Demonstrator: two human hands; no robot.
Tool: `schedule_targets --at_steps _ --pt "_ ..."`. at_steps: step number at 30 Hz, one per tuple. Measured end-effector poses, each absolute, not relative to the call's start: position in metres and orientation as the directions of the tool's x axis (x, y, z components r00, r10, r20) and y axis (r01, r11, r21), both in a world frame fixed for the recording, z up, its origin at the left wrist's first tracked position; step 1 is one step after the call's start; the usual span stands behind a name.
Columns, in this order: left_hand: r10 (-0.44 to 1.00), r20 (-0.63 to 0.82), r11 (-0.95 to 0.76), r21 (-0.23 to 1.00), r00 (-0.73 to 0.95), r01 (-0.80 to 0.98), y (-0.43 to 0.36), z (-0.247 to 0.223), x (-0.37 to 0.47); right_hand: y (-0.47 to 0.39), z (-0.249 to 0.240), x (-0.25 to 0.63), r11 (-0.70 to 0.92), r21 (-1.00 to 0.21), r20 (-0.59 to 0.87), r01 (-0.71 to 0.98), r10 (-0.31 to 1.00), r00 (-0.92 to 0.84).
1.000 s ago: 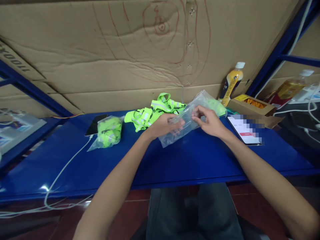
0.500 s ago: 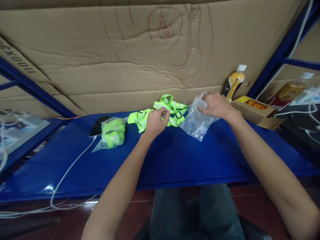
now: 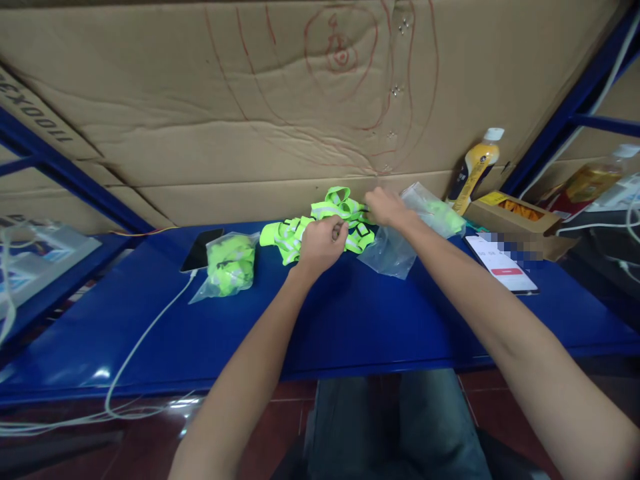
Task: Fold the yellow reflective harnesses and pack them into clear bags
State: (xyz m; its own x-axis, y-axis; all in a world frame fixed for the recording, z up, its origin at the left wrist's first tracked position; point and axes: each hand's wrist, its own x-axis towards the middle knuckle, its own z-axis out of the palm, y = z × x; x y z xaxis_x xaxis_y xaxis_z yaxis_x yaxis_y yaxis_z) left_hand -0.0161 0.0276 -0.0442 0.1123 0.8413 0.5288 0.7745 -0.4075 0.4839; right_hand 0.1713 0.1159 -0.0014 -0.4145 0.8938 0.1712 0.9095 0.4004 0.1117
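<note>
A bright yellow-green reflective strap bundle [image 3: 287, 239] lies loosely spread on the blue shelf [image 3: 370, 320] against the cardboard. My left hand [image 3: 324, 243] is closed over its middle, fingers curled; what it grips is hidden. At the bundle's right end, my right hand [image 3: 384, 205] has its fingers pressed together on a dark tip of the straps. An empty-looking clear bag [image 3: 393, 253] lies below my right hand. Behind my right wrist is another clear bag [image 3: 440, 213] with yellow-green material inside. A packed bag of yellow-green straps [image 3: 231, 263] sits to the left.
A dark phone [image 3: 201, 250] with a white cable lies at the left. On the right are a lit phone [image 3: 505, 263], a yellow bottle [image 3: 475, 170] and an open cardboard box [image 3: 520, 217] with orange contents. Cardboard [image 3: 175, 100] stands behind.
My right hand has let go of the clear bag and moved left to the straps. The filled bag and lit phone on the right have come into view. My left hand stays on the bundle.
</note>
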Motion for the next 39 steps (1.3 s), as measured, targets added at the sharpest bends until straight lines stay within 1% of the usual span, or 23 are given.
schedule_targets --at_steps 2,3,6,8,11,13,15,19,21,23,26,29,31,33,36,38,39 --pt "0.838 0.534 -0.416 0.49 0.113 0.766 0.028 -0.044 -0.015 0.116 0.004 0.182 0.376 0.074 0.21 0.923 0.899 -0.383" --pt "0.833 0.543 -0.421 0.496 0.107 0.76 0.027 -0.044 -0.015 0.116 0.009 0.189 0.361 0.033 0.254 0.932 0.899 -0.357" --pt "0.814 0.576 -0.45 0.543 0.075 0.709 0.023 -0.039 -0.014 0.118 0.031 0.215 0.369 -0.163 0.454 0.915 0.851 -0.263" --pt "0.779 0.625 -0.489 0.559 0.048 0.67 0.02 -0.028 -0.012 0.118 0.047 0.233 0.449 -0.288 0.569 0.846 0.79 -0.226" --pt "0.665 0.746 -0.576 0.482 0.035 0.66 0.02 0.001 -0.006 0.116 0.069 0.252 0.593 -0.417 0.726 0.689 0.673 -0.139" --pt "0.609 0.789 -0.657 0.443 0.084 0.61 0.029 0.026 -0.001 0.113 0.08 0.254 0.682 -0.448 0.817 0.578 0.575 -0.047" --pt "0.586 0.797 -0.726 0.435 0.149 0.533 0.043 0.048 0.006 0.11 0.088 0.251 0.748 -0.456 0.864 0.482 0.501 0.04" --pt "0.528 0.787 -0.827 0.389 0.319 0.406 0.077 0.069 0.021 0.107 0.096 0.238 0.828 -0.473 0.878 0.303 0.413 0.241" --pt "0.522 0.785 -0.842 0.41 0.333 0.351 0.088 0.068 0.025 0.108 0.097 0.236 0.852 -0.473 0.867 0.222 0.407 0.288" --pt "0.538 0.791 -0.832 0.442 0.291 0.336 0.093 0.066 0.025 0.11 0.097 0.238 0.858 -0.485 0.865 0.169 0.443 0.235" --pt "0.553 0.807 -0.804 0.452 0.207 0.387 0.092 0.067 0.018 0.115 0.092 0.243 0.843 -0.527 0.848 0.113 0.51 0.146" --pt "0.538 0.836 -0.771 0.437 0.107 0.463 0.086 0.074 0.007 0.118 0.084 0.241 0.778 -0.61 0.789 0.152 0.614 0.025" --pt "0.509 0.86 -0.748 0.428 0.025 0.508 0.082 0.078 0.003 0.116 0.079 0.233 0.76 -0.613 0.767 0.215 0.638 -0.067" --pt "0.483 0.875 -0.731 0.429 -0.042 0.531 0.078 0.081 0.002 0.109 0.075 0.223 0.782 -0.553 0.785 0.286 0.605 -0.137" --pt "0.495 0.866 -0.739 0.458 -0.063 0.495 0.072 0.084 0.003 0.096 0.072 0.208 0.823 -0.396 0.825 0.407 0.514 -0.236" --pt "0.528 0.848 -0.757 0.495 -0.047 0.427 0.07 0.087 0.001 0.089 0.072 0.202 0.849 -0.311 0.839 0.428 0.456 -0.296" --pt "0.547 0.837 -0.763 0.514 -0.033 0.392 0.071 0.088 -0.002 0.086 0.072 0.2 0.861 -0.291 0.839 0.418 0.439 -0.321"
